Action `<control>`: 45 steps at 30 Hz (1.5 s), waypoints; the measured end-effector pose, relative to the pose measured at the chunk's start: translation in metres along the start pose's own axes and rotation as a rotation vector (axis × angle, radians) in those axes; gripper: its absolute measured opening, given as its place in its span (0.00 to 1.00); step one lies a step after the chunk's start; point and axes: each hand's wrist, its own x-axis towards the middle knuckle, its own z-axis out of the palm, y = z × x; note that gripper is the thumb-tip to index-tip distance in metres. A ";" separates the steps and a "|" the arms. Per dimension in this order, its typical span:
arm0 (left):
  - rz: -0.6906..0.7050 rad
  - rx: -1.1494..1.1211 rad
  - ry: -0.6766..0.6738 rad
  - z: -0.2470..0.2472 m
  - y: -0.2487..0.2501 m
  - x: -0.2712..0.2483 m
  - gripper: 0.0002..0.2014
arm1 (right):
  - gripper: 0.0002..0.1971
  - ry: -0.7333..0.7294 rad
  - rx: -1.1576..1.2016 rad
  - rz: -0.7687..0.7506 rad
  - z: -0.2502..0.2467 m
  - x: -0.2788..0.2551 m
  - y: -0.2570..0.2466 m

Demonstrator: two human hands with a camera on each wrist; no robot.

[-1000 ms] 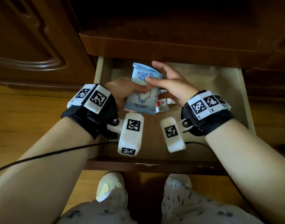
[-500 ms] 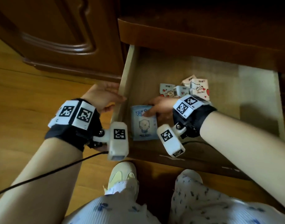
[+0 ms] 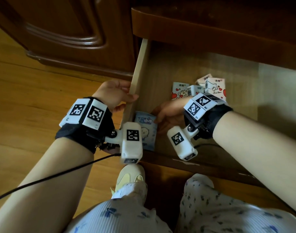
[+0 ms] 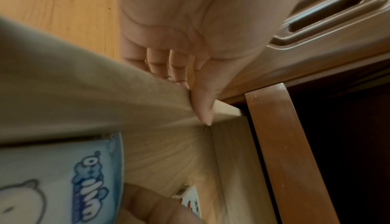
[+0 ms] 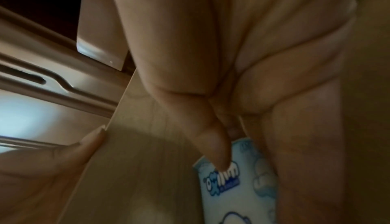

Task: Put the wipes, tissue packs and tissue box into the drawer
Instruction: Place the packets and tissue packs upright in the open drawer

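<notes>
Since the frame a second before, the wipes pack (image 3: 148,130) had gone from being held up between both hands to lying flat on the floor of the drawer (image 3: 138,68), in its near left corner against the left wall. Half a second before it already lay there, and little had shifted since. The left hand (image 3: 114,95) rested on the top edge of that left wall, thumb inside and fingers outside; the left wrist view showed those fingers (image 4: 157,62) fairly straight against the outer face, a light hold rather than a clench. The right hand (image 3: 169,113) was on the far right edge of the pack; its wrist view showed the thumb (image 5: 217,150) laid on the printed face, but whether the other fingers gripped underneath could not be told. Wrist camera housings hid part of the pack from the head camera. Farther in, right of centre, lay the tissue packs (image 3: 209,86) in a loose cluster, just beyond the right wrist. Dark cabinet panelling (image 3: 63,31) stood to the left.
</notes>
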 end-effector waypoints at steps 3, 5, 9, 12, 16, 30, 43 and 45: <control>0.005 0.005 -0.010 0.000 0.000 0.001 0.25 | 0.26 0.000 -0.100 -0.036 -0.003 -0.005 0.001; 0.007 -0.003 -0.012 0.000 -0.001 0.002 0.25 | 0.30 0.110 -0.121 -0.111 -0.012 -0.012 0.000; 0.017 -0.015 0.004 0.001 -0.001 0.006 0.25 | 0.27 0.669 -0.171 -0.462 -0.056 -0.044 0.006; 0.017 -0.007 0.007 0.000 -0.001 0.008 0.25 | 0.33 0.923 -0.180 -0.466 -0.087 -0.058 0.025; 0.020 -0.011 0.006 0.000 -0.001 0.010 0.24 | 0.54 0.886 -0.638 -0.202 -0.083 -0.043 0.047; 0.026 0.059 0.001 -0.003 0.003 0.010 0.26 | 0.41 0.931 -0.614 -0.268 -0.067 -0.036 0.019; 0.021 0.089 0.003 -0.003 0.005 0.007 0.26 | 0.35 0.635 -0.698 -0.255 -0.050 -0.028 0.022; 0.025 0.084 0.002 -0.003 0.005 0.005 0.26 | 0.35 0.515 -0.751 -0.234 -0.041 -0.024 0.025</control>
